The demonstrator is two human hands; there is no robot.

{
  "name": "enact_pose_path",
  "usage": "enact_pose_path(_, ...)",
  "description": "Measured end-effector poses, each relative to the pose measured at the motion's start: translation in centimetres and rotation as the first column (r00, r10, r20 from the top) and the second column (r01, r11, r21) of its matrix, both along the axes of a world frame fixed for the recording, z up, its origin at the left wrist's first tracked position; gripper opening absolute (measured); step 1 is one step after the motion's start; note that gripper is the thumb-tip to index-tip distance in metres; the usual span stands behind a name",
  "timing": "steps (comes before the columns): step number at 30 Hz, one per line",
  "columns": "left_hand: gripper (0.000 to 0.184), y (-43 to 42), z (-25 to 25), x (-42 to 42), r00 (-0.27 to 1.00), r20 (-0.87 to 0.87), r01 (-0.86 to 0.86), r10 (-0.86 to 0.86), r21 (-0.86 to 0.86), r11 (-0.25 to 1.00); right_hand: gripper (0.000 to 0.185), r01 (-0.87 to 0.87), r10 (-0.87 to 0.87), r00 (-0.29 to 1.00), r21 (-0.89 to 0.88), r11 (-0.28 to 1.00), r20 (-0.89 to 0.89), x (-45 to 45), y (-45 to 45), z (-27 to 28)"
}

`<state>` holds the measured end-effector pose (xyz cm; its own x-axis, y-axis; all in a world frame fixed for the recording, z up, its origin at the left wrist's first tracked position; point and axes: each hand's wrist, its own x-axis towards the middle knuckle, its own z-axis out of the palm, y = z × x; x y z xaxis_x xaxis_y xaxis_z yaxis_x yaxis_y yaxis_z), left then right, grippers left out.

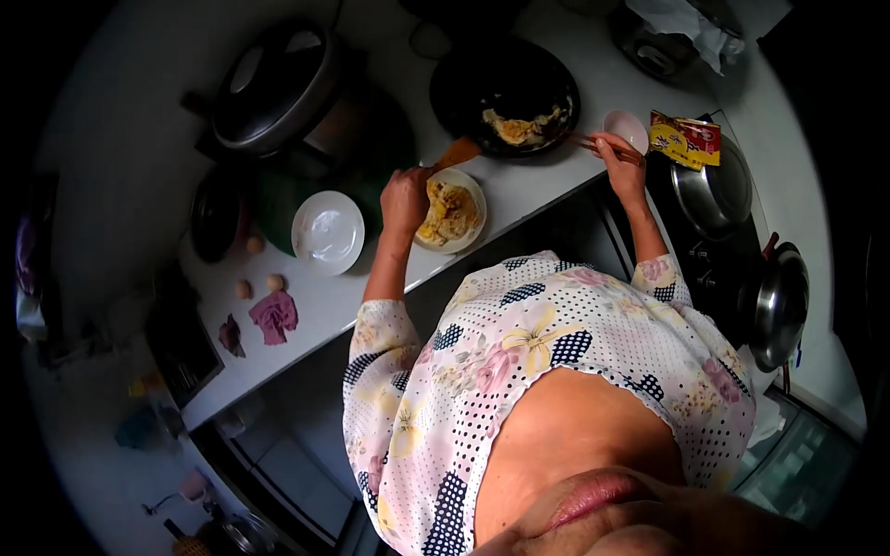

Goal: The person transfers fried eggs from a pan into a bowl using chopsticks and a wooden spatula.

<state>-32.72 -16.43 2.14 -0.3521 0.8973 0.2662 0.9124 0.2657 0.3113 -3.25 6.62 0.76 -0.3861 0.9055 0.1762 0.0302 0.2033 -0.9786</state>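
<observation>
My left hand [405, 198] is closed round the handle of a wooden spatula [456, 154], whose blade points at the near rim of a black wok [450, 113]. In the wok lies some cooked egg [516, 128]. My right hand [621, 159] grips a pair of chopsticks [582, 141], their tips reaching to the wok's right edge. Below the spatula, by my left hand, a white plate [481, 222] carries a heap of cooked egg [451, 209]. Just beyond my right hand stands a small pale bowl [626, 124].
An empty white plate [328, 233] lies left of my left arm. Several eggs and a purple cloth [274, 318] rest further left. A large lidded cooker [275, 93] stands behind. On the right are a red-and-yellow packet [686, 139], a metal lid [714, 193] and a metal pan [781, 306].
</observation>
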Motion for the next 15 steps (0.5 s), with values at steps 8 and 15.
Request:
enact_pose_path(8,0.036,3.3,1.1,-2.0,0.995,-0.050,0.070,-0.084,-0.233,0.970,0.016,-0.040,0.040,0.999,-0.022,0.999,-0.002,-1.3,-2.5,-1.6)
enact_pose_path(15,0.034,3.6,-2.4,1.0,0.995,0.051,0.085,-0.087,0.043,0.995,0.017,-0.202,0.205,0.979,0.143,0.969,-0.010,-3.3,-3.4,-0.4)
